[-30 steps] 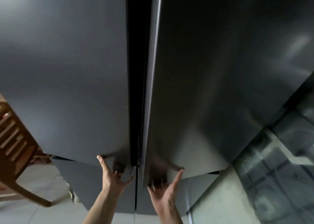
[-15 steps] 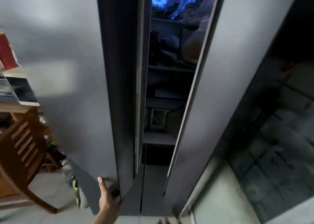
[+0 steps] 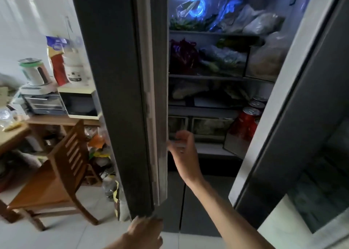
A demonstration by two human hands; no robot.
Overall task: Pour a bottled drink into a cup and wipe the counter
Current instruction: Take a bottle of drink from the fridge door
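Fridge (image 3: 217,90) doors swung apart | left hand (image 3: 145,231) gripped on left door (image 3: 113,97) bottom edge | right hand (image 3: 184,152) raised inside, blurred, fingers apparently loosely curled, nothing held

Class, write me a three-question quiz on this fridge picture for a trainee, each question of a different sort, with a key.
1. True or false: both fridge doors stand open.
2. Which hand reaches into the fridge? A) left B) right C) neither
3. Fill in: the red cans stand on the fridge's ____ side.

Key:
1. True: the left door and right door are swung apart.
2. B: the right hand reaches in, holding nothing; the left hand is at the left door's bottom edge.
3. Right: the red cans.
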